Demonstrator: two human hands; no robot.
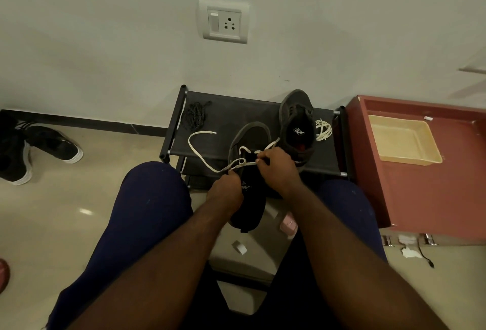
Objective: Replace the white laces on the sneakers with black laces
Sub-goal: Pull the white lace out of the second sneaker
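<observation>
L hand (228, 193), R hand (276, 169) pinch white lace (197, 156) at near sneaker (251, 199); black laces (195, 115) on rack (236, 111)

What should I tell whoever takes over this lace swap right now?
Left hand pinches the white lace at the near sneaker; right hand pinches it too.
Far sneaker stands on the rack, apparently unlaced, with a loose white lace beside it.
Black laces lie bundled at the rack's left end.
Done: far sneaker stripped, it seems.
Left: pull this lace out, then thread black laces into both.
</observation>
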